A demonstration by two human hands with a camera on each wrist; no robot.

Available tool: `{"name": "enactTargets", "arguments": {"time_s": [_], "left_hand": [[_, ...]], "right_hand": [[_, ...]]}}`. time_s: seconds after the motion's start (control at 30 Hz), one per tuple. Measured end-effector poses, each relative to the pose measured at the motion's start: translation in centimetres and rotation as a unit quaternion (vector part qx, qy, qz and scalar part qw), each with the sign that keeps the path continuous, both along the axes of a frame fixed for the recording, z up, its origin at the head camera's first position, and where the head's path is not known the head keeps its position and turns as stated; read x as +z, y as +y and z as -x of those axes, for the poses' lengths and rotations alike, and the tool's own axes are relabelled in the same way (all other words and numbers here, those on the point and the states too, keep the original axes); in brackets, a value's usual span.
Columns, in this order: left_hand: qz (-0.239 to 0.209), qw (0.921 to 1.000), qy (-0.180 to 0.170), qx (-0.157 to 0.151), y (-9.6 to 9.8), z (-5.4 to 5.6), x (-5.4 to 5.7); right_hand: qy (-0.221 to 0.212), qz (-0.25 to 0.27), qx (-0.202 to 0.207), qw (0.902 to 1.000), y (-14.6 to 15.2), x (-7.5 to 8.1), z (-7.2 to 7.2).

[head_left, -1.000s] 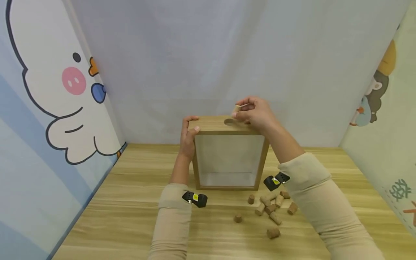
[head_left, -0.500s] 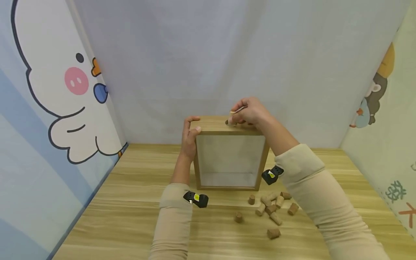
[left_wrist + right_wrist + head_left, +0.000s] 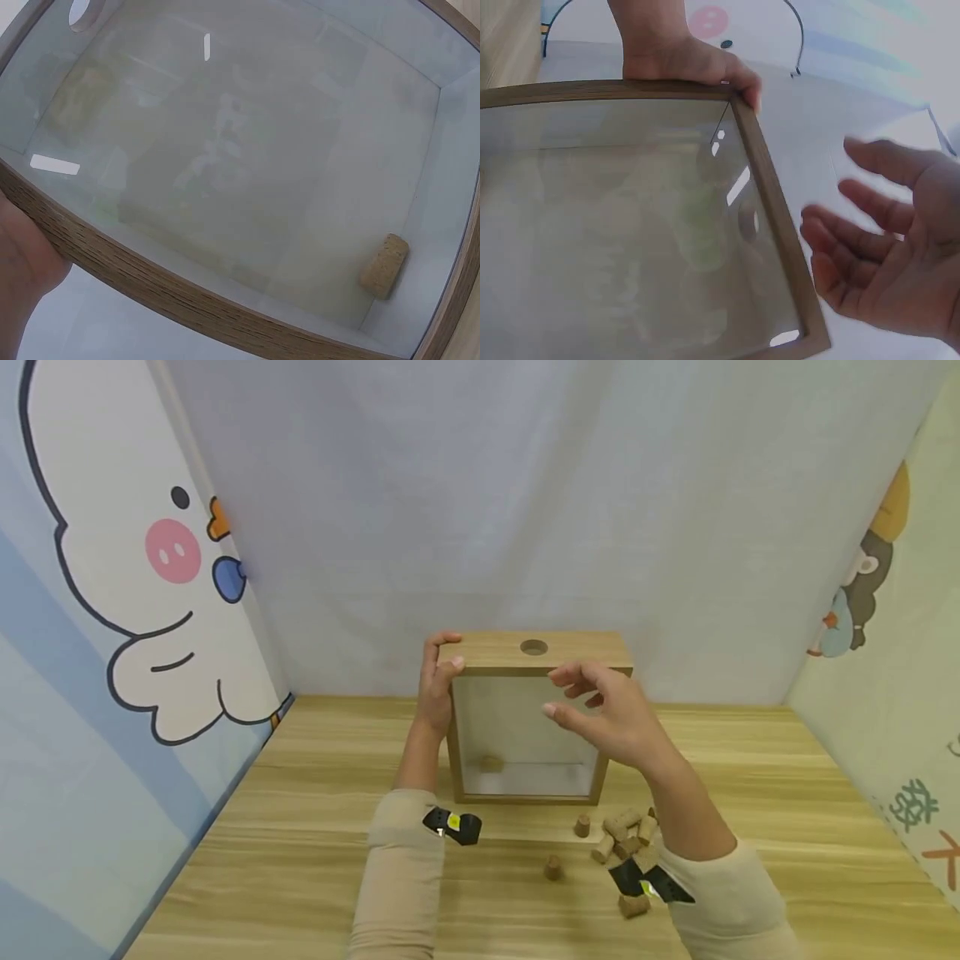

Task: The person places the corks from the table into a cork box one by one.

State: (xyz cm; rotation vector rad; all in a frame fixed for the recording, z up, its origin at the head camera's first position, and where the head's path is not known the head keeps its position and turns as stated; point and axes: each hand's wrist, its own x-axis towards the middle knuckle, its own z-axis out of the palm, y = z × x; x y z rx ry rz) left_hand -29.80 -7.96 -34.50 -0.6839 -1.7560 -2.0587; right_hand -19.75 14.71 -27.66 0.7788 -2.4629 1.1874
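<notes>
A wooden-framed box (image 3: 487, 653) with a clear front stands upright on the table, a round hole (image 3: 534, 647) in its top. My left hand (image 3: 435, 681) grips its upper left corner, thumb at the front edge and fingers over the top. Inside the box, low on the left, is a cork (image 3: 385, 267), seen through the front pane in the left wrist view. My right hand (image 3: 611, 714) is in front of the box's upper right part, fingers loosely bent and apart, with nothing in it. The right wrist view shows the same hand (image 3: 892, 240) beside the frame.
Several corks (image 3: 621, 822) lie in a heap on the table (image 3: 300, 860) in front of the box's right side, partly behind the right wrist camera (image 3: 648, 881). Single corks stand apart, one cork (image 3: 552, 867) nearer the front. A pale curtain (image 3: 450, 485) hangs behind.
The right hand had a cork pinched over the hole, lowered it and let go; a cork now shows inside the box. That hand has moved down toward me. The left hand keeps its grip.
</notes>
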Motion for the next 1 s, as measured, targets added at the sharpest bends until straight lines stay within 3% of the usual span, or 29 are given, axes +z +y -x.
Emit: {"name": "enactTargets", "arguments": {"time_s": [0.17,0.5,0.67,0.83,1.0], "left_hand": [[-0.009,0.9998,0.013,0.009,-0.1,0.3,-0.5],[-0.012,0.9995,0.025,0.015,-0.4,0.3,-0.5],[-0.010,0.9996,0.023,0.008,-0.4,0.0,0.0],[-0.006,0.9993,0.033,0.016,-0.4,-0.1,0.3],[-0.007,0.9990,0.040,0.018,-0.5,0.1,-0.1]], "right_hand": [[0.015,0.023,0.053,0.9982,0.5,-3.5,-1.3],[-0.071,0.097,0.066,0.9905,0.9,-9.8,-2.8],[-0.118,0.131,0.084,0.9808,1.1,-12.3,-3.2],[-0.184,0.121,0.098,0.9704,1.5,-14.3,-3.3],[-0.274,0.107,0.128,0.9471,2.1,-16.2,-3.1]]}}
